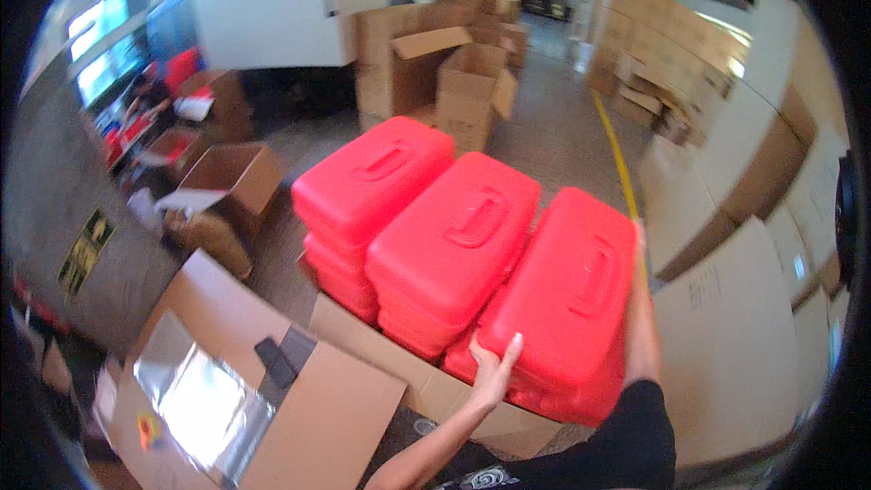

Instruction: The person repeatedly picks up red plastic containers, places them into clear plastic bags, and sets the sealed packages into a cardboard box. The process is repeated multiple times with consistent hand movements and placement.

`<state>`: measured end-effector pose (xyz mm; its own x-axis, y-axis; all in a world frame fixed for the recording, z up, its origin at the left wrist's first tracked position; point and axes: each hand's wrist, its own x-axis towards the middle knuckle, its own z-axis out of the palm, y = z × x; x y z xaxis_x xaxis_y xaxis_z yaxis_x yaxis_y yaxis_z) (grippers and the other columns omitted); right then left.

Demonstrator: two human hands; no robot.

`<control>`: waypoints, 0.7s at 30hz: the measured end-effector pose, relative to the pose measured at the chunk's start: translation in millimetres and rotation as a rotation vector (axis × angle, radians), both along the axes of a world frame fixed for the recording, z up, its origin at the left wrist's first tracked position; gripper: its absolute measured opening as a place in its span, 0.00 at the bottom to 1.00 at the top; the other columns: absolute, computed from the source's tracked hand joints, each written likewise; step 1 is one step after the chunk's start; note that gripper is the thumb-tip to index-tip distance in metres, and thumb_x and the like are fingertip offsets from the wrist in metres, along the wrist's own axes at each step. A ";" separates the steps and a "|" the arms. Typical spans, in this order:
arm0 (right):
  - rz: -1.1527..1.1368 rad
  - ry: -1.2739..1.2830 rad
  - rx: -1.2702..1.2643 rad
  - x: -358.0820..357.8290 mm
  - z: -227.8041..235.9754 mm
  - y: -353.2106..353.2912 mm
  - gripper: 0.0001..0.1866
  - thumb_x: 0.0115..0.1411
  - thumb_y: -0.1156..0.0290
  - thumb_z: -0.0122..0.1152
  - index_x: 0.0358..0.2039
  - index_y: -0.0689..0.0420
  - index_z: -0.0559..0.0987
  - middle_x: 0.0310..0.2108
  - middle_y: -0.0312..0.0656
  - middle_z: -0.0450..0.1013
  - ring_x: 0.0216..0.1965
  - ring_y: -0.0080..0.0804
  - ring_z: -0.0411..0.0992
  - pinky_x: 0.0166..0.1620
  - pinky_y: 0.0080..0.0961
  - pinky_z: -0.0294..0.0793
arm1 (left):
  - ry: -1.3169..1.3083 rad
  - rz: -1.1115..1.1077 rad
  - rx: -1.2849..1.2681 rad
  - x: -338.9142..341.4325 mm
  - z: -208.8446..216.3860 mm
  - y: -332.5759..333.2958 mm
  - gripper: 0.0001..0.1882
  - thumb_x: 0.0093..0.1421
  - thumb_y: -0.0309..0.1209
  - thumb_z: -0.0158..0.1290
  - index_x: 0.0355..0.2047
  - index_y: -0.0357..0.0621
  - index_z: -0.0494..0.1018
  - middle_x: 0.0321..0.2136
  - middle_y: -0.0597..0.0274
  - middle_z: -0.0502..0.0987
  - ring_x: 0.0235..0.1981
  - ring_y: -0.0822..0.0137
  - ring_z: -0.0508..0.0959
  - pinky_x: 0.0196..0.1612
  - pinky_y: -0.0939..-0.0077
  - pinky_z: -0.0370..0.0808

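Three stacks of red plastic cases with moulded handles on their lids stand side by side in front of me. My left hand (493,374) grips the near left corner of the right-hand red case (567,286), its thumb up against the side. Along that case's right side lies my right hand (639,240), its fingers mostly hidden by the case's edge. The middle red case (454,254) and the left red case (372,177) stand untouched beside it. A cardboard flap (422,381) runs along the near side of the stacks.
At the lower left, a cardboard sheet (336,417) carries a clear plastic bag (204,399) and a black phone-like object (276,362). Open cartons (472,91) stand beyond the cases. Tall stacked cartons (726,336) line the right. A person (150,95) is at the far left.
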<state>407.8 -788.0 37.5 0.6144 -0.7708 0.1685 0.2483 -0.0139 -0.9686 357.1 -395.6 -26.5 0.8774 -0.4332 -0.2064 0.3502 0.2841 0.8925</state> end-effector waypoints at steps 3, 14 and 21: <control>0.075 -0.115 -0.235 -55.6 81.5 48.9 0.40 0.57 0.37 0.50 0.56 0.60 0.67 0.52 0.47 0.69 0.54 0.37 0.68 0.57 0.37 0.64 | 0.188 0.027 -0.136 -28.6 -0.3 15.2 0.52 0.59 0.56 0.53 0.64 0.33 0.36 0.61 0.47 0.56 0.63 0.59 0.58 0.64 0.66 0.56; 1.219 -0.291 -1.461 -133.4 206.7 421.5 0.42 0.47 0.27 0.53 0.41 0.58 0.80 0.48 0.52 0.75 0.51 0.49 0.73 0.57 0.42 0.57 | 0.703 -0.156 -0.854 -118.7 -36.2 230.3 0.33 0.65 0.53 0.40 0.62 0.44 0.59 0.61 0.54 0.64 0.61 0.58 0.64 0.65 0.58 0.58; 1.463 -0.397 -0.987 -61.6 -94.4 693.5 0.33 0.64 0.42 0.36 0.39 0.59 0.81 0.40 0.45 0.78 0.42 0.41 0.73 0.50 0.34 0.63 | 0.602 0.444 -1.236 -227.7 -185.1 312.1 0.29 0.64 0.49 0.41 0.58 0.42 0.64 0.57 0.52 0.68 0.57 0.56 0.69 0.61 0.56 0.63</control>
